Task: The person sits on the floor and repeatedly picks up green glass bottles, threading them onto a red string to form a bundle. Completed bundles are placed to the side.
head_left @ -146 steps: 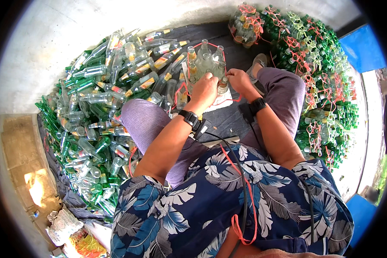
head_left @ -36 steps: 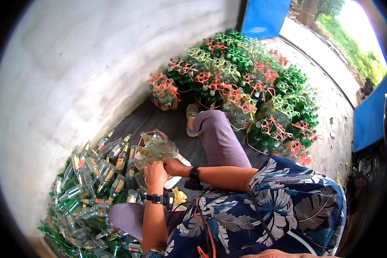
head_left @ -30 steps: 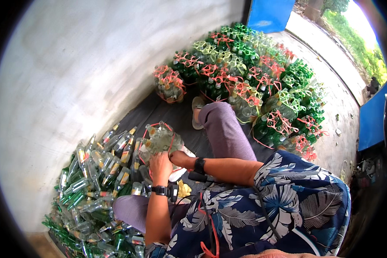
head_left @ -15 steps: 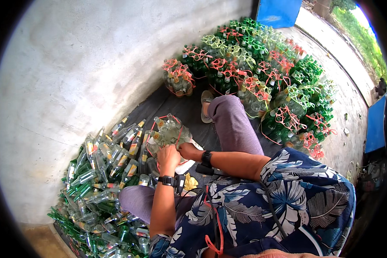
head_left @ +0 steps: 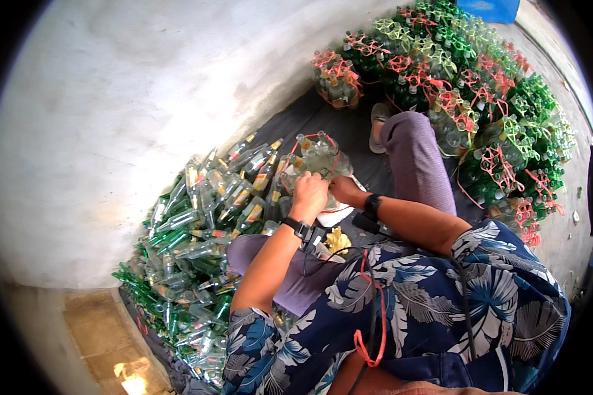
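A group of clear glass bottles (head_left: pixel 319 158) stands close together in front of me, with a red plastic string (head_left: pixel 335 141) looped around it. At the near side of these bottles, my left hand (head_left: pixel 310 193) is closed with its fingertips pinched on the string. Close beside it on the right, my right hand (head_left: pixel 344 189) is closed too, gripping the string. The exact spot between the fingers is mostly hidden by my knuckles. A white pad (head_left: pixel 339 214) lies under the near edge of the group.
Loose clear and green bottles (head_left: pixel 197 243) lie heaped on the left, by a pale wall (head_left: pixel 112 131). Bundles of bottles tied with red and yellow-green string (head_left: pixel 435 79) stand at the far right on a dark sheet (head_left: pixel 257 128). A crumpled yellow piece (head_left: pixel 337 240) lies near my lap.
The view has shifted, so everything appears farther right and higher. Both hands stay at the near side of the clear bottles, a little farther apart.
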